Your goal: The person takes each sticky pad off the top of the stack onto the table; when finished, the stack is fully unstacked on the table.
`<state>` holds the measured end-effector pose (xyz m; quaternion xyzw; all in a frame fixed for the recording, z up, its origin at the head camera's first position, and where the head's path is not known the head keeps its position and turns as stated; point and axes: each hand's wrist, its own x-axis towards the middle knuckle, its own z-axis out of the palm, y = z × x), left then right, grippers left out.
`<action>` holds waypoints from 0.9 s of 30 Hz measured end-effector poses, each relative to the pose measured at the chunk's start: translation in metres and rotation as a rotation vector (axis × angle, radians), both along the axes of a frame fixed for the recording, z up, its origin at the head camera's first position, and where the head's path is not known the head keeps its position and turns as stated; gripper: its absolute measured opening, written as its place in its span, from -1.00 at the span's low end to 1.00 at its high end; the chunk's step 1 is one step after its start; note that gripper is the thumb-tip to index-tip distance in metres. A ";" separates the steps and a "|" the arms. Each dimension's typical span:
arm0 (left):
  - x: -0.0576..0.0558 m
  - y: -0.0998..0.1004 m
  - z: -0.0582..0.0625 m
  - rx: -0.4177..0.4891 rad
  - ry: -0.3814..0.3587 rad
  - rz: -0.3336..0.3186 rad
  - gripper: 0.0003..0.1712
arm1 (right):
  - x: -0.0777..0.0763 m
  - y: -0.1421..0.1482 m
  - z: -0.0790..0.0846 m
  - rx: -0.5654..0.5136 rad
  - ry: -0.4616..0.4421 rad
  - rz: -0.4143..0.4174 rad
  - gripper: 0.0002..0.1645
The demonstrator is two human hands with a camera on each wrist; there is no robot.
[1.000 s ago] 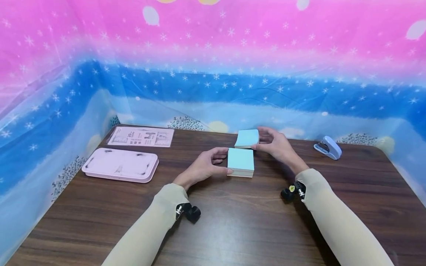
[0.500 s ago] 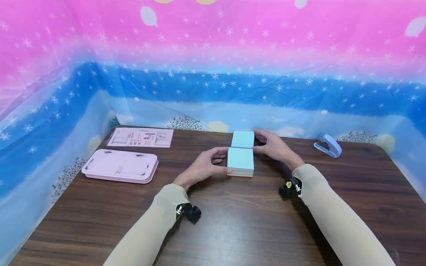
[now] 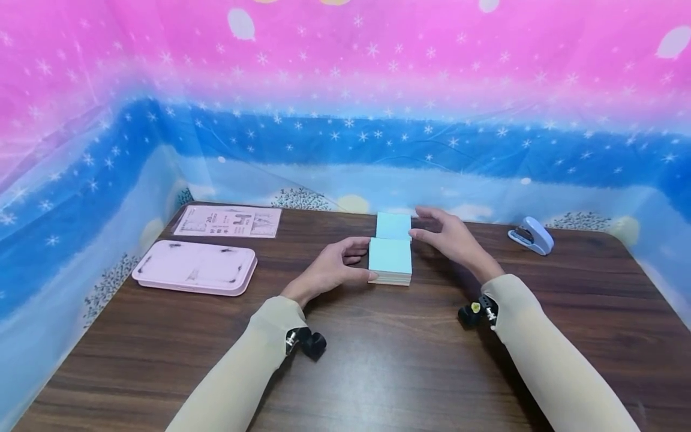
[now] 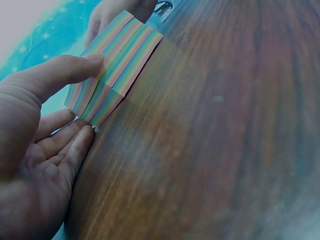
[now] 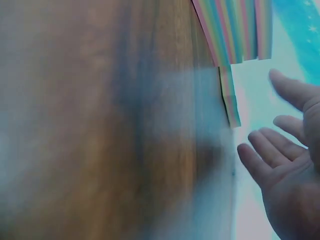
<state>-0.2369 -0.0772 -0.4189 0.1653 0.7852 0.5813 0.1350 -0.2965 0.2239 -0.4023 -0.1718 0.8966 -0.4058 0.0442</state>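
Note:
A tall stack of sticky notes [image 3: 390, 256] with a light-blue top stands mid-table; its sides show pastel stripes in the left wrist view. My left hand [image 3: 336, 266] holds this stack by its left side, thumb [image 4: 75, 70] on the near face and fingers toward the back. Right behind it lies a lower sticky note pad [image 3: 393, 226], also light blue on top, seen as a thin striped edge in the right wrist view. Beside that pad is my right hand [image 3: 448, 238], fingers spread and relaxed, thumb tip right at the pad's edge.
A pink case [image 3: 195, 267] lies at the left, with a pink printed card [image 3: 229, 221] in a clear sleeve behind it. At the back right stands a pale-blue stapler [image 3: 532, 236]. A patterned cloth [image 3: 345, 144] surrounds the table's back and sides.
The lower pad has shifted left, squared up behind the tall stack. My right hand followed it, then let go and moved slightly back to the right. The left hand stays put.

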 end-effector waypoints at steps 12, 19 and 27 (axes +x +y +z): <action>-0.001 -0.001 0.000 -0.007 0.010 -0.006 -0.08 | 0.040 -0.001 0.007 -0.038 0.006 0.103 0.00; -0.001 -0.002 -0.001 -0.001 0.009 -0.003 -0.09 | 0.052 -0.003 0.004 -0.036 -0.029 0.148 0.11; -0.001 0.001 -0.001 0.018 0.000 -0.013 -0.10 | 0.058 -0.005 0.000 -0.094 -0.063 0.155 0.10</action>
